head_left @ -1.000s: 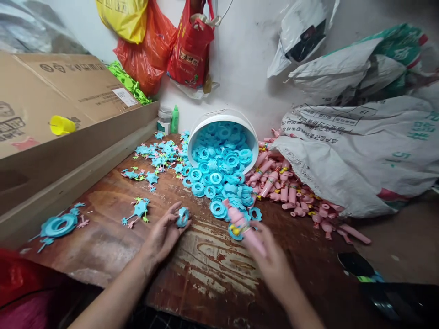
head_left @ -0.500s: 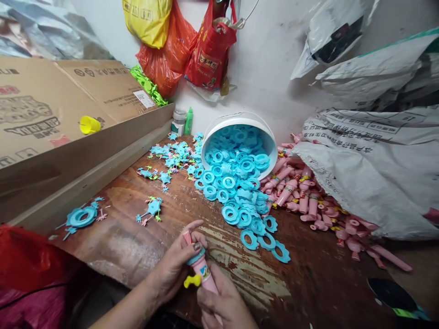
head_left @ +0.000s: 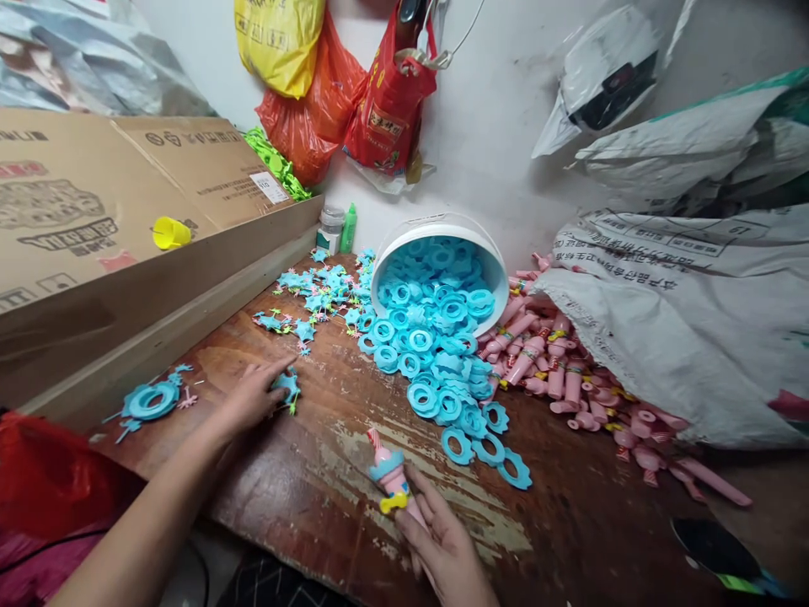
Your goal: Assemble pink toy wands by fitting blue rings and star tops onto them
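My right hand (head_left: 442,539) is wrapped round the lower handle of a pink toy wand (head_left: 393,480) near the table's front edge. The wand has a red-and-white striped tip, a blue scalloped ring below it and a yellow knob on its side. Further left, my left hand (head_left: 253,396) reaches over a blue star-shaped piece (head_left: 289,386) with small green and pink bits. Its index finger is stretched out, and the fingers touch or hover at that piece; part of it is hidden beneath them.
A tipped white bucket (head_left: 502,291) spills blue rings (head_left: 422,398) onto the table. Pink wands (head_left: 556,375) lie heaped beside a white sack (head_left: 683,329). More star pieces (head_left: 329,291) lie at the back left. A blue ring piece (head_left: 152,400) rests near the cardboard box (head_left: 190,173).
My left hand has let go of the wand's top and moved left to the star piece. The wand stays in my right hand, its blue ring now uncovered.
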Demonstrator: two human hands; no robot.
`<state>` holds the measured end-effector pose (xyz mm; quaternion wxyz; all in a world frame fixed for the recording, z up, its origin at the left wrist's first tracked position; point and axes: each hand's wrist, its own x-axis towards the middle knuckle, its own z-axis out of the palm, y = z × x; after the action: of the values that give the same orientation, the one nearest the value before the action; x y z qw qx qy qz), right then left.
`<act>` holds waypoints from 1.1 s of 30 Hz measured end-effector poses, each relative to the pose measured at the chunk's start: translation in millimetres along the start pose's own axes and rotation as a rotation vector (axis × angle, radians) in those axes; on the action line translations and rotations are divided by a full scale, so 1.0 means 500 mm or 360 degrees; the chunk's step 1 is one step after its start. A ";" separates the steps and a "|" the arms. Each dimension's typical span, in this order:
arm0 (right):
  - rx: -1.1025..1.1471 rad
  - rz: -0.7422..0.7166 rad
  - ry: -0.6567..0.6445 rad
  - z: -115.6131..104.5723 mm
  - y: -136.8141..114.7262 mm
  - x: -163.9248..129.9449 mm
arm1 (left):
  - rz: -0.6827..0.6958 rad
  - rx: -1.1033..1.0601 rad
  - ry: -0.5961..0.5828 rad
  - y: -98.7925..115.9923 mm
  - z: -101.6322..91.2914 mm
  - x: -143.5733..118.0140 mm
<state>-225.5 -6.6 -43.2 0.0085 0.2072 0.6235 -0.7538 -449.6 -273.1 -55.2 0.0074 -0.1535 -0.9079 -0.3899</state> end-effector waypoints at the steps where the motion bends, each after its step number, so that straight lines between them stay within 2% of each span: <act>1: -0.0050 -0.0009 0.0026 -0.011 0.008 -0.005 | 0.0030 0.0000 -0.0047 0.000 0.009 -0.014; 4: -0.0366 -0.0041 -0.0060 -0.027 0.017 -0.019 | 0.0131 -0.0089 -0.0110 0.056 0.070 -0.080; 7: -0.0902 -0.0080 -0.0202 -0.034 0.002 -0.028 | 0.0191 -0.0396 -0.0214 0.129 0.145 -0.143; 10: -0.1212 -0.0122 -0.0136 -0.046 -0.025 -0.034 | 0.0234 -0.0624 -0.0252 0.157 0.188 -0.172; 14: -0.1150 -0.0103 -0.0021 -0.050 -0.053 -0.045 | 0.0328 -0.0601 -0.0351 0.142 0.190 -0.175; 18: -0.1147 -0.0093 -0.0052 -0.038 -0.063 -0.046 | 0.0518 -0.0476 -0.0488 0.137 0.179 -0.174; 22: -0.1249 -0.0065 -0.0180 -0.034 -0.062 -0.033 | 0.0527 -0.0435 -0.0519 0.144 0.179 -0.176; 28: -0.1295 -0.0123 -0.0326 -0.054 -0.052 -0.020 | 0.0543 -0.0475 -0.0521 0.143 0.180 -0.178; 31: -0.1222 -0.0120 -0.0305 -0.056 -0.043 -0.022 | 0.0544 -0.0491 -0.0527 0.143 0.179 -0.179; 33: -0.1035 -0.0054 -0.0240 -0.047 -0.039 -0.025 | 0.0540 -0.0494 -0.0534 0.143 0.178 -0.180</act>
<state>-212.1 17.0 -24.2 0.1078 0.1270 0.8323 -0.5287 -334.2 -187.8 -78.7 -0.1015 -0.3651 -0.7871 -0.4867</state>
